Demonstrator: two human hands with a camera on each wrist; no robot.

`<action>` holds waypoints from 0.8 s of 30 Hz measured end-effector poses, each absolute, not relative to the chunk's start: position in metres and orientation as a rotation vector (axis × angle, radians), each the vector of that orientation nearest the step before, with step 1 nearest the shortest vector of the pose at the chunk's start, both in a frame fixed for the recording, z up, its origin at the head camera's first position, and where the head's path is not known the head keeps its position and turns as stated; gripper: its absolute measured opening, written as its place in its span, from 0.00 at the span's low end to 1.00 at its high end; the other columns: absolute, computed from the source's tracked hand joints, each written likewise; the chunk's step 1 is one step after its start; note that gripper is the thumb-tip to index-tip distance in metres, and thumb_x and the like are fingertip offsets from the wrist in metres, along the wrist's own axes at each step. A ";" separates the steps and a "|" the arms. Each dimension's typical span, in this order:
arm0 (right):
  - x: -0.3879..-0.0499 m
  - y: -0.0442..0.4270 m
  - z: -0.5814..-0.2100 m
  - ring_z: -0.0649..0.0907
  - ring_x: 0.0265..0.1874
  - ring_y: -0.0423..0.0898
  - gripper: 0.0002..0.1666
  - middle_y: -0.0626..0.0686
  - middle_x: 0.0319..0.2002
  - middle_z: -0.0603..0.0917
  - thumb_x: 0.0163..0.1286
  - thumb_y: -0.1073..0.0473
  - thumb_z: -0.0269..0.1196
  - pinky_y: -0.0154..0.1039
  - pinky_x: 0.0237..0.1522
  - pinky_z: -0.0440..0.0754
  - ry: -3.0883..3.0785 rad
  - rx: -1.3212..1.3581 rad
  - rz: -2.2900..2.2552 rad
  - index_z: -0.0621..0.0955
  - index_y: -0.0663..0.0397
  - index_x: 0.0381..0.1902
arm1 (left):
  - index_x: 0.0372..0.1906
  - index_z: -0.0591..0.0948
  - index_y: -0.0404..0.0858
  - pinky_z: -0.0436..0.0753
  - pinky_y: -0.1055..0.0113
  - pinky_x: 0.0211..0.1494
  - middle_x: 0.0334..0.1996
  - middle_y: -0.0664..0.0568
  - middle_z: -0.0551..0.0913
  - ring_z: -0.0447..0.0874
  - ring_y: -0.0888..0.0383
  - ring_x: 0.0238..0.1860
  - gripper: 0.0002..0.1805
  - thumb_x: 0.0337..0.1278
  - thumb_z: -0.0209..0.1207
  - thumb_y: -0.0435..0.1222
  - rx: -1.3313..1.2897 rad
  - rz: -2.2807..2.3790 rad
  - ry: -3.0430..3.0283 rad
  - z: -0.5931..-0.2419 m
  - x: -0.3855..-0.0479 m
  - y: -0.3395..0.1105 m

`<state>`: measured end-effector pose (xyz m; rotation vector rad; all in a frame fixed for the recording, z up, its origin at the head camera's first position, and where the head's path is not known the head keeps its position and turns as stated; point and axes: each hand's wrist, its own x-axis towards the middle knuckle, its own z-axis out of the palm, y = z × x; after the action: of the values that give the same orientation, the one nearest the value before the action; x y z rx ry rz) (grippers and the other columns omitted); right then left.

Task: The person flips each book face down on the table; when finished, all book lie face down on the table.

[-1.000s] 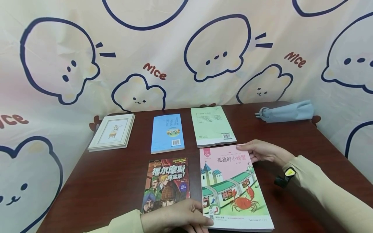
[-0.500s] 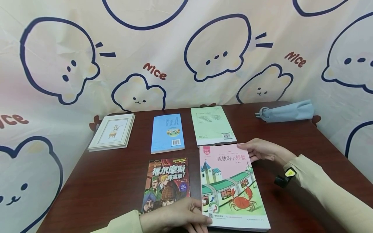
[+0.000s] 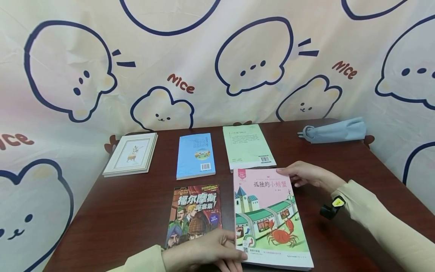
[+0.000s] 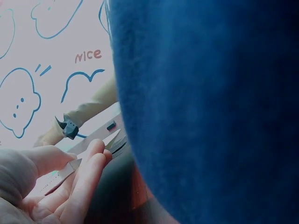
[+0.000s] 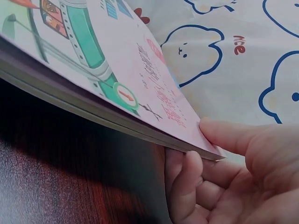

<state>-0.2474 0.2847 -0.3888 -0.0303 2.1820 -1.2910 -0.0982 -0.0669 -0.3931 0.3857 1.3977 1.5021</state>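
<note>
A pink picture book (image 3: pixel 268 223) with a red crab and a green train on its cover lies between my hands in the head view. My left hand (image 3: pixel 207 249) pinches its near left corner, thumb on top; in the left wrist view the fingers (image 4: pixel 88 177) lie under the edge. At the far right corner my right hand (image 3: pixel 306 175) grips the book between thumb and fingers. The right wrist view shows that edge raised above the dark tabletop. Beside it, a comic-style detective book (image 3: pixel 195 215) lies partly hidden behind my left hand.
A blue book (image 3: pixel 195 155) and a green book (image 3: pixel 248 147) lie further back on the brown table (image 3: pixel 136 211). White framed pictures (image 3: pixel 130 155) are stacked at the back left. A light blue pouch-like item (image 3: pixel 334 130) lies at the back right, near the curtain (image 3: pixel 204 109).
The pink book's far edge has shifted slightly away from me, and its near right corner slightly left. Both hands keep their hold; the other things stay in place.
</note>
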 end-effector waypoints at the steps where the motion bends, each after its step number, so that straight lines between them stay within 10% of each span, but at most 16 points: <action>1: -0.248 0.285 -0.389 0.82 0.33 0.45 0.26 0.50 0.37 0.89 0.70 0.41 0.58 0.34 0.31 0.78 2.191 -0.036 -1.282 0.85 0.57 0.47 | 0.41 0.78 0.37 0.80 0.79 0.25 0.21 0.61 0.85 0.83 0.71 0.21 0.06 0.63 0.59 0.35 0.386 1.503 1.401 -0.393 -0.098 -0.067; 18: -0.247 0.286 -0.384 0.82 0.29 0.44 0.27 0.53 0.39 0.88 0.73 0.43 0.55 0.29 0.26 0.76 2.187 -0.177 -1.316 0.82 0.60 0.54 | 0.38 0.74 0.38 0.80 0.77 0.24 0.19 0.59 0.85 0.84 0.69 0.21 0.05 0.62 0.59 0.32 0.409 1.559 1.386 -0.381 -0.097 -0.067; 24: -0.246 0.285 -0.384 0.83 0.29 0.46 0.28 0.55 0.39 0.87 0.72 0.43 0.56 0.31 0.27 0.80 2.221 -0.212 -1.338 0.81 0.61 0.54 | 0.42 0.76 0.34 0.81 0.76 0.23 0.23 0.43 0.87 0.84 0.68 0.21 0.07 0.62 0.60 0.32 0.424 1.549 1.437 -0.376 -0.097 -0.068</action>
<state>-0.2461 0.2851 -0.3842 -0.2118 2.2208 -1.3375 -0.0967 -0.0683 -0.3759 0.4241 1.4366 1.5494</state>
